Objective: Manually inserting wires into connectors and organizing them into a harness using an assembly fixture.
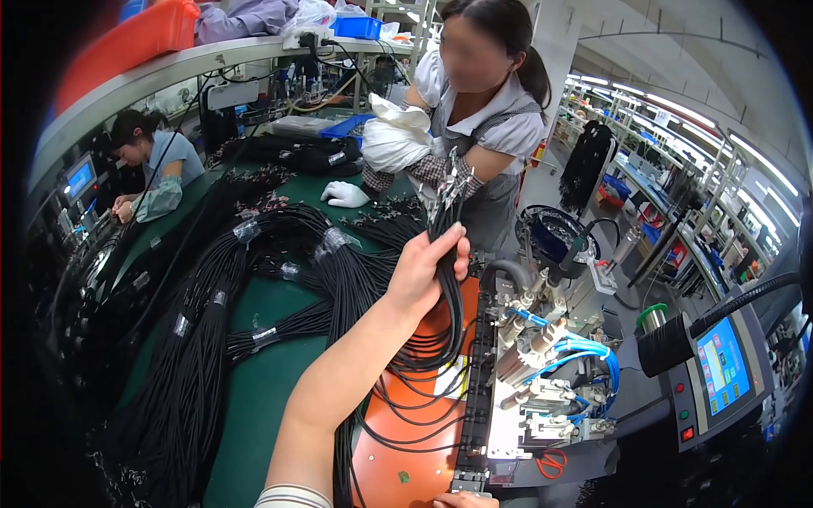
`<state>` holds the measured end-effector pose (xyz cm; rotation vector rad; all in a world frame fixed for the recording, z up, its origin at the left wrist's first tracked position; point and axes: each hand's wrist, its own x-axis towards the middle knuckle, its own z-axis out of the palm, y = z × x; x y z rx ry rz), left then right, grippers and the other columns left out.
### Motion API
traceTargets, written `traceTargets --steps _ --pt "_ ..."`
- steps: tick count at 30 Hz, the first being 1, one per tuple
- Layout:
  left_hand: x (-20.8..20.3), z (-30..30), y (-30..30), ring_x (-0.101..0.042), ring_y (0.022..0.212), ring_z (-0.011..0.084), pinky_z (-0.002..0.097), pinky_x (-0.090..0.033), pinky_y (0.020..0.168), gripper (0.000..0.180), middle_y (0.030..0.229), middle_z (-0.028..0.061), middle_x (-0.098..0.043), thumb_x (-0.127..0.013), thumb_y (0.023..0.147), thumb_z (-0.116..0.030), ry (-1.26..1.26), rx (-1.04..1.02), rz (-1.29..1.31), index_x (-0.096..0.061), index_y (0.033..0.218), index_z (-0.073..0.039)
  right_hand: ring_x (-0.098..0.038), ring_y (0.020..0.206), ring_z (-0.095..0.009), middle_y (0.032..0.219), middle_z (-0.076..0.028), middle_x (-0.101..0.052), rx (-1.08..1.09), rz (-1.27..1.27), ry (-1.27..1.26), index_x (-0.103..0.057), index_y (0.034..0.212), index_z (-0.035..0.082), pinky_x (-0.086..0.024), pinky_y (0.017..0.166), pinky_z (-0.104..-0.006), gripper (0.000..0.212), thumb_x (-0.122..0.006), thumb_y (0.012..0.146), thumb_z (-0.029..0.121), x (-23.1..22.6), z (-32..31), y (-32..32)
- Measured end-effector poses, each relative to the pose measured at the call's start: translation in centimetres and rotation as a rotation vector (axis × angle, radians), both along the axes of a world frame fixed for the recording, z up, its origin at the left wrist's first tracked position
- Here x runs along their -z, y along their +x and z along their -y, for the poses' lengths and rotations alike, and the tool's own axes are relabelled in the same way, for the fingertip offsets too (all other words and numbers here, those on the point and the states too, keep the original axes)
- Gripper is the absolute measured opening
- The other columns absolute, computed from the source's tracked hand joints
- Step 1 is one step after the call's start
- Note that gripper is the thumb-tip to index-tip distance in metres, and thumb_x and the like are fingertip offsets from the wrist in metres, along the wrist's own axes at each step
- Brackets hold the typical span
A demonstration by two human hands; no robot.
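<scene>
From the head camera, two of the person's own hands show. The left hand is raised over the worktop, its grip closed around a bunch of black cables whose metal-tipped ends stand up above the fingers; the loose lengths hang down in loops over an orange plate set in the green surface. Only the top of the right hand peeks in at the lower edge, just beside the machine's base; whether its grip is open or closed I cannot tell.

Several more bundles of black cables, at least five, fan across the green worktop, each bound with a clear tape band. One white glove lies near the far edge.

Right of the orange plate stands one machine with blue air hoses, and one pair of red-handled scissors lies at its foot. One tilted control panel carries a bright rectangular screen in blue, yellow and red, with a red button and a green button at its left.

Two co-workers are in view: one standing opposite holding a white bundle, one seated at far left. A blue bin and an orange-red bin sit on the overhead shelf; their contents are hidden.
</scene>
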<state>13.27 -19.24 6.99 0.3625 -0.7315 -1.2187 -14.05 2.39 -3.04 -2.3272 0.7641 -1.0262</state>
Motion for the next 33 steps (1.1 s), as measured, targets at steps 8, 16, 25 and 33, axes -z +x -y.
traceTargets --steps 8,16,25,33 --pt "0.1 -9.0 -0.3 -0.051 0.056 0.0094 0.0229 -0.039 0.051 0.02 0.076 0.0033 -0.061 -0.06 0.096 -0.019 0.006 0.047 -0.079 -0.061 0.105 -0.001 -0.06 0.057 -0.028 0.071 -0.012 -0.062 0.025 0.061 -0.017 -0.065 0.091 0.005 -0.046 0.052 -0.0355 0.014 -0.072 0.079 0.002 -0.1 0.0 0.0" --pt "0.4 -11.1 -0.8 -0.06 0.065 0.0127 0.0238 -0.05 0.059 0.021 0.087 0.0084 -0.067 -0.062 0.094 -0.016 0.009 -0.007 -0.081 -0.063 0.107 0.001 -0.061 0.054 -0.013 0.067 -0.005 -0.063 -0.044 0.073 -0.026 -0.066 0.087 0.002 -0.046 0.049 -0.0246 0.01 -0.067 0.078 -0.003 -6.7 4.2 1.5" --pt "-0.1 -12.5 -2.0 -0.063 0.066 0.01 0.0238 -0.052 0.063 0.02 0.087 0.009 -0.071 -0.065 0.093 -0.018 -0.008 0.003 0.024 -0.067 0.101 0.0 -0.061 0.095 -0.014 0.104 -0.007 -0.062 -0.111 0.358 0.326 -0.057 0.114 -0.001 -0.049 0.075 -0.0255 0.025 -0.057 0.089 -0.002 -14.9 10.6 7.0" --pt "0.2 -12.6 -2.5 -0.064 0.067 0.0112 0.0231 -0.05 0.06 0.021 0.089 0.0114 -0.071 -0.063 0.094 -0.016 -0.004 0.081 0.051 -0.066 0.104 0.002 -0.059 0.102 -0.015 0.112 -0.009 -0.061 -0.176 0.58 0.4 -0.054 0.125 -0.004 -0.045 0.081 -0.0268 0.037 -0.056 0.098 0.021 -18.1 13.0 10.1"
